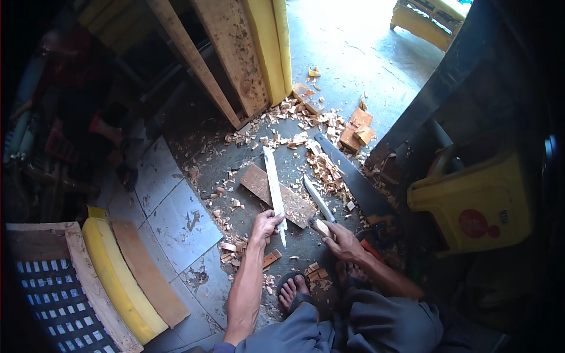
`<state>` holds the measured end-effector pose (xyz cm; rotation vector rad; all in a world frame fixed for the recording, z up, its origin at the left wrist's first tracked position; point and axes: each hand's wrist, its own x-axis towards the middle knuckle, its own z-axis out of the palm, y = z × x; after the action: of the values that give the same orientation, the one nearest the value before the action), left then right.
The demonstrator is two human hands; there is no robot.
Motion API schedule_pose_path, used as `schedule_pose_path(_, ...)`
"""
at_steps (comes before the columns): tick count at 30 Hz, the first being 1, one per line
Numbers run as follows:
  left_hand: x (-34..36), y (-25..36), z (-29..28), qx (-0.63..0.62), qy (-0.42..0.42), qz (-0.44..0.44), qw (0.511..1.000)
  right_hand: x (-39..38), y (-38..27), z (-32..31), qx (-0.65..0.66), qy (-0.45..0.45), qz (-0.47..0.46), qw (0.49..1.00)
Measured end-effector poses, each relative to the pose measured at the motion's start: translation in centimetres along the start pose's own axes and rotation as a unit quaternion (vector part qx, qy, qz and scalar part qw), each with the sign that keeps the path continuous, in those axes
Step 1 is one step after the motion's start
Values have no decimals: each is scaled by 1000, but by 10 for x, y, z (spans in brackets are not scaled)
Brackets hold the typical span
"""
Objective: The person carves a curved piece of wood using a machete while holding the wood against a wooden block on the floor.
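Observation:
My left hand (266,227) is closed around the lower part of a long, pale wooden strip (274,187) with a pointed near end. The strip slants above a brown wooden board (297,207) on the floor. My right hand (344,242) grips a pale wooden handle (321,227) with a dark end. Just beyond that hand is a curved, knife-like metal blade (318,199); I cannot tell whether it joins the handle. To the right a handsaw (347,170) lies on the floor, its broad dark blade reaching away from me.
Wood shavings (322,162) and orange-brown blocks (356,130) litter the floor. My sandalled feet (293,290) are close below my hands. A yellow plastic stool (471,203) stands right. Left are a slatted wooden frame (73,259) and yellow padding (120,282). Upright boards (235,53) stand beyond.

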<state>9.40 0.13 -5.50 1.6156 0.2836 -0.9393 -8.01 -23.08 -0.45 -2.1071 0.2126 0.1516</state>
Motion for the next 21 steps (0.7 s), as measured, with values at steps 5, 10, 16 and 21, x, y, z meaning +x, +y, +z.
schedule_pose_path(5,-23,-15,21,-246,-2,15,969,8,-19,-6,-181,33,-63,981)
schedule_pose_path(10,-32,-23,27,-279,43,39,959,10,-25,-16,-210,63,-99,971)
schedule_pose_path(16,-41,-28,37,-289,41,91,952,-2,-13,-22,-229,71,-92,966)
schedule_pose_path(21,-50,-26,42,-286,15,127,950,-9,-6,-23,-229,80,-95,966)
